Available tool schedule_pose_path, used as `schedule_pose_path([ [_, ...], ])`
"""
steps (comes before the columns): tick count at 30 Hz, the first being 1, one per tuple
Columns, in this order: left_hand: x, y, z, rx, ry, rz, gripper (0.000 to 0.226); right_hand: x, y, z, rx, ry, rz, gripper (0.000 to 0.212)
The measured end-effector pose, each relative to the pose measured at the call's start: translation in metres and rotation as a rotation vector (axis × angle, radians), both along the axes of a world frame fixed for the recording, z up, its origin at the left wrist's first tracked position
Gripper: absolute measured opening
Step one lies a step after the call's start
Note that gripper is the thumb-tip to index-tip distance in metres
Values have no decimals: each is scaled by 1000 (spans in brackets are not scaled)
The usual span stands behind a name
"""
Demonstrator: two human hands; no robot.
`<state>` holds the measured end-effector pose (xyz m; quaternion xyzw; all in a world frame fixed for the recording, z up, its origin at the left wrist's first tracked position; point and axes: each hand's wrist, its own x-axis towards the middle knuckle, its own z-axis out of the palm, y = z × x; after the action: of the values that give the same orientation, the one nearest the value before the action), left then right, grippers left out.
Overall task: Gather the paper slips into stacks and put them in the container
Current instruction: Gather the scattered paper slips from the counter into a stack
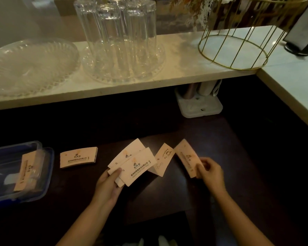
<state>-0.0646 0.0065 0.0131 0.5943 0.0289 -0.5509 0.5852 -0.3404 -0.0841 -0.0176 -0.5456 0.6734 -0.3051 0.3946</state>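
Pale printed paper slips lie on a dark counter. My left hand (109, 183) grips a fanned bunch of slips (133, 164) at their lower left corner. My right hand (210, 172) pinches the near end of a single slip (187, 157). Between the two hands one loose slip (164, 158) leans on the counter. A neat stack of slips (78, 158) rests to the left. The clear plastic container (44, 176) with a blue rim sits at the far left, and a stack of slips (26, 172) stands inside it.
A raised white ledge (176, 80) runs across the back with a glass plate (25, 66), upturned drinking glasses (117, 38) on a glass tray, and a gold wire basket (238, 41). A grey plastic holder (199, 103) stands under the ledge.
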Motion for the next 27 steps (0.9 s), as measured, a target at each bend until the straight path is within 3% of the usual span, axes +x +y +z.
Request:
schedule_pose_path([
  [2, 0, -1, 2, -14, -1, -9, 19, 16, 6, 13, 104, -322, 2, 16],
  [4, -1, -1, 4, -32, -3, -23, 21, 30, 13, 28, 175, -490, 66, 19],
  [9, -5, 1, 7, -111, -30, -87, 19, 65, 18, 47, 268, -462, 280, 19],
  [14, -6, 6, 7, -134, -59, -121, 20, 97, 14, 38, 178, -256, 419, 15],
  [18, 13, 16, 3, -114, -93, 14, 31, 93, -2, 13, -62, 50, 198, 42],
  [23, 34, 29, 0, -101, -66, 131, 35, 78, -6, -24, -45, 680, 615, 92],
  [27, 38, 36, -3, -99, -71, 166, 32, 82, -4, -36, -146, 841, 657, 86],
])
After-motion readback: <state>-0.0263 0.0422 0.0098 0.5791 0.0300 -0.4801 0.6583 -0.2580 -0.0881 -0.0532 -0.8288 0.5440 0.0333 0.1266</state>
